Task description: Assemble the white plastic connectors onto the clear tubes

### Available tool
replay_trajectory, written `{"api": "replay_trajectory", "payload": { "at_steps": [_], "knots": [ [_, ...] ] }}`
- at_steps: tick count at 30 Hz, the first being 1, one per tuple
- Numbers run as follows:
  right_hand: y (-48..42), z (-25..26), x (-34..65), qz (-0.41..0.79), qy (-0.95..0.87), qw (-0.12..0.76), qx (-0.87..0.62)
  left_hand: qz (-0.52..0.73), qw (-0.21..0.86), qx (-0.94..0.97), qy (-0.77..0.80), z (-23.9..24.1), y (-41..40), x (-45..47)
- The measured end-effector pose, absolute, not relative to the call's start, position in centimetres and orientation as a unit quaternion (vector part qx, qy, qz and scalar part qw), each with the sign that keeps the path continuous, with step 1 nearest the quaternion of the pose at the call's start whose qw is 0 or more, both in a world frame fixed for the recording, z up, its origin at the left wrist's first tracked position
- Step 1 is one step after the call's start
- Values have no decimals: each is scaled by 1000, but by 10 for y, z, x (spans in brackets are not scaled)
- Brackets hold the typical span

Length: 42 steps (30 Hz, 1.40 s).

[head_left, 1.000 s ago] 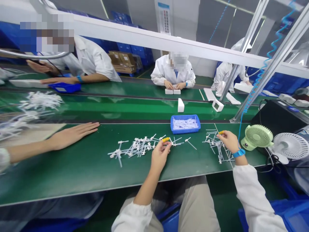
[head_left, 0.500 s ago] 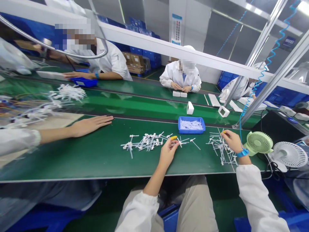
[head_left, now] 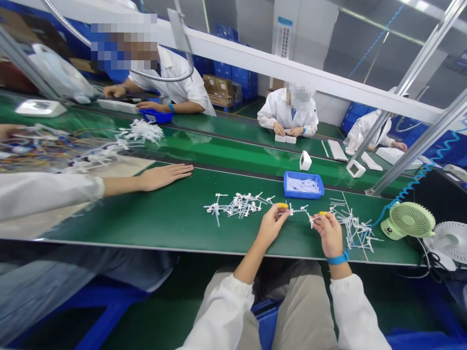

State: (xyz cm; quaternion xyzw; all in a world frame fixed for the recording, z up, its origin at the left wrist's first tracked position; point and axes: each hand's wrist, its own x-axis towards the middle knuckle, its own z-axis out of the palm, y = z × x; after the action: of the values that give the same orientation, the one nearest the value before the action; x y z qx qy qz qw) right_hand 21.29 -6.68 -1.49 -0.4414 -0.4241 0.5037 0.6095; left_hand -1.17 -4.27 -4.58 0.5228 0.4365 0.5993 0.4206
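Note:
My left hand, a yellow cover on one fingertip, is closed in a pinch on a small white plastic piece with thin strips. To its right, my right hand wears a blue wristband and a yellow finger cover. It pinches a thin white strip with a small white end. Between the hands lies another white strip piece. A pile of white strip pieces spreads left of my left hand. A looser pile of strips lies right of my right hand.
Behind my hands stands a blue tray of white strips. A green fan and a white fan stand at right. A co-worker's hand rests flat at left, near bundled wires. Co-workers sit across the green conveyor.
My right hand has moved left from the right pile towards my left hand, bringing a thin strip. My left hand stays pinched at the white piece. The whole view has shifted.

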Motion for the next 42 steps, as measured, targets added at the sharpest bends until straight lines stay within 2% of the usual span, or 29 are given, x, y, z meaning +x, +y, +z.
{"api": "replay_trajectory", "payload": {
  "at_steps": [10, 24, 42],
  "knots": [
    [-76, -45, 171, 557, -371, 609, -425, 579, 432, 545, 425, -38, -50, -10],
    [-77, -39, 169, 564, -314, 655, -392, 571, 398, 582, 422, -39, -52, -11],
    [-81, -32, 167, 600, -328, 615, -392, 540, 405, 627, 388, -34, -55, -11]
  ]
}}
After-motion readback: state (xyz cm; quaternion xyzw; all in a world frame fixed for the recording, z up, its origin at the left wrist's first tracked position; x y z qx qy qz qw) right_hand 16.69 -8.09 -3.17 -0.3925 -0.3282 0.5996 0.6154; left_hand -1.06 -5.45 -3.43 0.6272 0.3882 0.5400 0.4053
